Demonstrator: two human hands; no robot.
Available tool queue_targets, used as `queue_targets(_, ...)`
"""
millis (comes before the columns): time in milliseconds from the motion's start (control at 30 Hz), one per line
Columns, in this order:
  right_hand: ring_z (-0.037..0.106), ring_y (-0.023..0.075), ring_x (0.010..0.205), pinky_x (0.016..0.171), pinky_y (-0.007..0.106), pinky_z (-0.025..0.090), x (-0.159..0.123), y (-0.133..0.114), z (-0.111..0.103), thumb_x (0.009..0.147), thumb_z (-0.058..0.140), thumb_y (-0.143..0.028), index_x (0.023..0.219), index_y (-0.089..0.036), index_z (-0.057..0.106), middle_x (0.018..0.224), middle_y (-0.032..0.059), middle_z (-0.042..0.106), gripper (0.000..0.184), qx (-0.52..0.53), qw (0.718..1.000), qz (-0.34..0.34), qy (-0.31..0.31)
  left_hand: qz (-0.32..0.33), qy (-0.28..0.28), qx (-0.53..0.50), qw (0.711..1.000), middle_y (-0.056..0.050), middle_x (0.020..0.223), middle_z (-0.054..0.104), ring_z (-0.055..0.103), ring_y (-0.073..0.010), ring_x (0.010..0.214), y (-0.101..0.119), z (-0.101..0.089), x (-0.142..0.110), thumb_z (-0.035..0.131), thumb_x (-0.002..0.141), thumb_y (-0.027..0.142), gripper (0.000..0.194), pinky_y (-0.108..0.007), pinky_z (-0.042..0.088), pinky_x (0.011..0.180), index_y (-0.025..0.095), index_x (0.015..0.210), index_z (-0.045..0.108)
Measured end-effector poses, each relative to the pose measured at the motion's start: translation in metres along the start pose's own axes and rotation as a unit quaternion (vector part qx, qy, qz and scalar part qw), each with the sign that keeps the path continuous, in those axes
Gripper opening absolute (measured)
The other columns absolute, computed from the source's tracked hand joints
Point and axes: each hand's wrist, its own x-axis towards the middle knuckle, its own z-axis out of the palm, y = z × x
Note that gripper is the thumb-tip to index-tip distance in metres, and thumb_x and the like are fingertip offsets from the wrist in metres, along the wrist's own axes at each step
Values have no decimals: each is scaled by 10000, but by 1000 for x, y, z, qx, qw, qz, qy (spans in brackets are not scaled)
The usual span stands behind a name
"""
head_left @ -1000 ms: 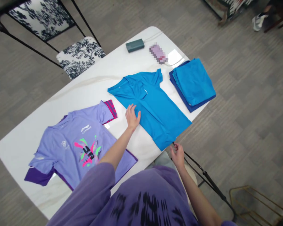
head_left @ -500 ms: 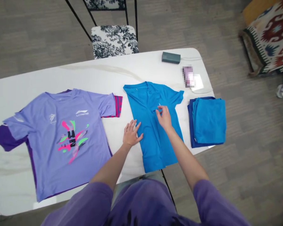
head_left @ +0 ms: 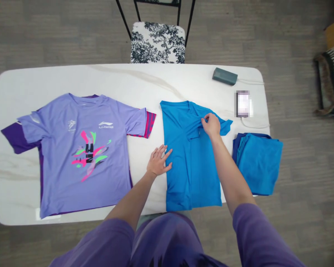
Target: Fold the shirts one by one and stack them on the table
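A half-folded blue T-shirt [head_left: 190, 163] lies lengthwise on the white table [head_left: 167, 81]. My left hand [head_left: 158, 162] rests flat and open on its left edge, fingers spread. My right hand [head_left: 210, 125] is closed in a pinch on the shirt's cloth near the right sleeve, lifting a small ridge of fabric. To the left, a lilac printed T-shirt [head_left: 83, 148] lies spread out on top of a darker purple garment and a pink striped one.
A stack of folded blue garments [head_left: 257, 163] sits at the table's right end, overhanging the edge. A dark green box [head_left: 225, 76] with a white cable and a blurred small item [head_left: 242, 104] lie at the far right. A patterned chair [head_left: 157, 42] stands behind the table.
My right hand has moved up and right from the shirt's chest to the sleeve area and pinched the cloth. The view has swung round square to the table. My left hand stays put.
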Motion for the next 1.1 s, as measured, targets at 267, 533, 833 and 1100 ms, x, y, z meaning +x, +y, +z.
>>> queue_targets(267,575,376,1364,1214,541,438,24,-107,12,1163,575,-478,1412,-181,715,1468,203,740,412,7,988,-149,-33,38,21,72,996,21,1931,350,325,-391,1797,-6,-1,0,786,1008,495,1063,-692,309,1511,554,1894,201)
queue_targets(533,571,409,1415,1309,712,333,101,-222,70,1148,645,-511,1265,-122,816,1388,187,762,441,-58,953,-236,-181,47,29,65,996,61,1936,283,318,-371,1786,-15,2,3,778,1001,497,1133,-681,334,1502,610,1871,60)
queue_targets(833,580,364,1387,1304,643,367,83,-229,83,1187,576,-631,1415,-155,696,1391,175,732,541,20,963,-259,-77,48,36,75,995,1,1934,343,303,-344,1809,-20,5,0,751,1027,517,985,-597,274,1535,525,1899,291)
queue_targets(1100,695,247,1007,993,401,544,-216,-83,74,1202,536,-496,1166,-244,729,1088,83,769,319,149,982,-115,-29,60,42,74,995,-123,1927,399,352,-410,1808,-14,5,-4,779,1022,524,874,-658,247,1504,318,1832,524)
